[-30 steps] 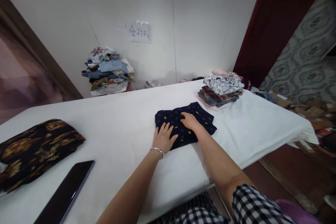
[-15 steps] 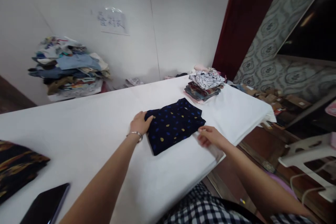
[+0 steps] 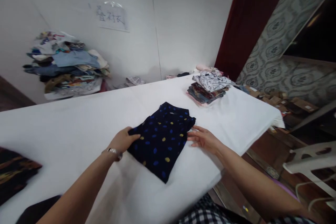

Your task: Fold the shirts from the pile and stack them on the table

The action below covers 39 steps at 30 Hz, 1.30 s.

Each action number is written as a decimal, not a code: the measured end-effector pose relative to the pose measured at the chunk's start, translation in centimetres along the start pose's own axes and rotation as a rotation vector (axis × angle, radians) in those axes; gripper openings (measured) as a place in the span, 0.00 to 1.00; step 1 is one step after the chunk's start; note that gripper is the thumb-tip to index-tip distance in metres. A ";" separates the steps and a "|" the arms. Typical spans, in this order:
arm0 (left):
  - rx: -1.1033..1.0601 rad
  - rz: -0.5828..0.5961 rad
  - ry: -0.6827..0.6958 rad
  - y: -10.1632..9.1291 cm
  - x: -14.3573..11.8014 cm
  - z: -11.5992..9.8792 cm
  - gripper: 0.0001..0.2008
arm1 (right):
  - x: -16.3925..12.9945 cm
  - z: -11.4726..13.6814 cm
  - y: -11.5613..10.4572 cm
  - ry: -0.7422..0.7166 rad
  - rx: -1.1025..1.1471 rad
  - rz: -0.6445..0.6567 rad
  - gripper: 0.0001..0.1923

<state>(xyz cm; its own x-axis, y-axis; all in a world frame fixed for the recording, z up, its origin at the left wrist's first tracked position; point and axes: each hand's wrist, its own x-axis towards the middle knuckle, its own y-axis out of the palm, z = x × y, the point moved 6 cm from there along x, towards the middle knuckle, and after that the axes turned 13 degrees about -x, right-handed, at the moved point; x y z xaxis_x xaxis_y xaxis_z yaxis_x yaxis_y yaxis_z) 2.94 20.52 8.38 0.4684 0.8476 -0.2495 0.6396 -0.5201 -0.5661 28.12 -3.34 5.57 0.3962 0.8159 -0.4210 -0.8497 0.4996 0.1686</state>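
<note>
A folded navy shirt point(image 3: 160, 138) with blue and yellow spots lies on the white-covered table point(image 3: 78, 122), its collar pointing away from me. My left hand point(image 3: 125, 140) grips its left edge, thumb on top and fingers underneath. At the right edge, my right hand point(image 3: 203, 139) has its fingers spread, the tips at or just touching the cloth near a sleeve. Beyond the shirt, to the right, stands a stack of folded clothes point(image 3: 208, 87), a black-and-white patterned piece on top.
A tall clothes pile point(image 3: 70, 64) stands by the wall at the left. Dark patterned cloth point(image 3: 15, 175) lies at the table's left, near a phone point(image 3: 39, 210) partly behind my left forearm. A white plastic stool point(image 3: 312, 164) is off the table's right side.
The shirt has slid left and towards me and turned counter-clockwise, so its collar points away. My left hand moved with it. My right hand's fingers have spread.
</note>
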 end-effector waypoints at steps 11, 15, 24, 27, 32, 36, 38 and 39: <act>0.152 0.010 -0.098 -2.6 -2.8 2.3 0.25 | 8.3 5.9 -0.2 -0.391 -0.884 -0.372 0.34; 0.188 -0.022 -0.034 -0.9 0.3 0.7 0.24 | 13.0 8.0 1.2 -0.318 -1.295 -0.365 0.28; 0.277 -0.067 -0.021 1.2 1.6 1.6 0.15 | 15.4 7.4 3.9 -0.290 -1.374 -0.357 0.14; 0.283 -0.052 -0.016 1.2 1.5 1.6 0.14 | 14.4 7.7 3.1 -0.308 -1.358 -0.364 0.20; 0.240 -0.049 -0.009 0.7 2.0 0.8 0.16 | 9.3 7.0 -1.2 -0.192 -1.059 -0.406 0.23; 0.158 -0.032 -0.032 0.5 2.7 0.3 0.20 | 4.0 2.6 -1.0 0.096 -0.552 -0.099 0.19; 0.108 -0.010 -0.052 0.7 2.9 0.1 0.20 | 2.1 1.2 1.0 0.139 -0.436 0.036 0.18; 0.081 0.001 -0.061 0.8 2.9 0.0 0.19 | 1.5 0.7 2.2 0.145 -0.402 0.084 0.18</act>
<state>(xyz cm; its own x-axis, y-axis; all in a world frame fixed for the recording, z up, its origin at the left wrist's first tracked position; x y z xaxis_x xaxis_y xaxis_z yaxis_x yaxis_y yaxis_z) 4.80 22.61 7.20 0.4294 0.8530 -0.2966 0.5865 -0.5132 -0.6267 27.14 -0.81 5.97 0.2915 0.7850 -0.5467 -0.9561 0.2571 -0.1406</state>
